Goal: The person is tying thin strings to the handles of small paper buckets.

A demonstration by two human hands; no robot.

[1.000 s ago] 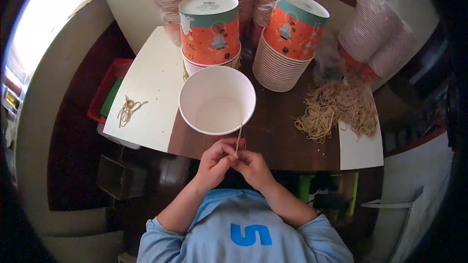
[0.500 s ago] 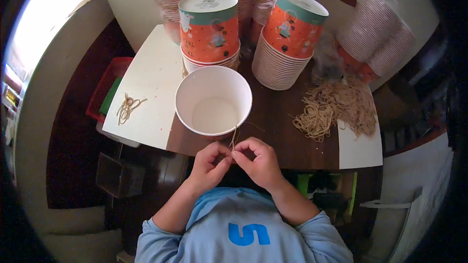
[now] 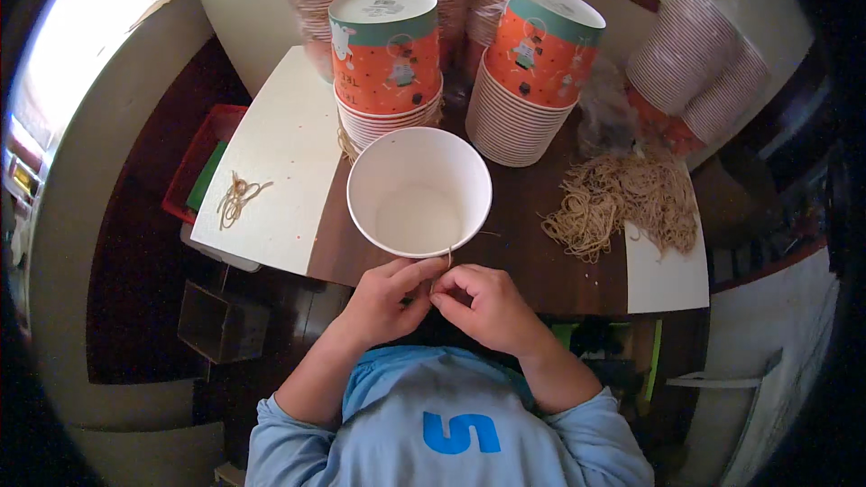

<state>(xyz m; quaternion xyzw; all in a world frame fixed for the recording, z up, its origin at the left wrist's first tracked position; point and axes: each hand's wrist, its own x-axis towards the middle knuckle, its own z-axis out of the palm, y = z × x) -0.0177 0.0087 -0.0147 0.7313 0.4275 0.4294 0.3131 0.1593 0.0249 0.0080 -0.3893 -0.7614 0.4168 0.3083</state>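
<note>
We saw the left hand [image 3: 386, 296] and the right hand [image 3: 488, 303] meet fingertip to fingertip at the near edge of the dark table [image 3: 523, 243], both pinched shut on a thin tan rubber band [image 3: 445, 263] that rose to touch the near rim of the open white paper bowl [image 3: 419, 191]. Behind the bowl stood two stacks of orange-and-teal bowls [image 3: 386, 63], and a heap of rubber bands [image 3: 622, 203] lay to its right. A few loose bands [image 3: 238, 196] rested on the pale board [image 3: 271, 162] at left.
</note>
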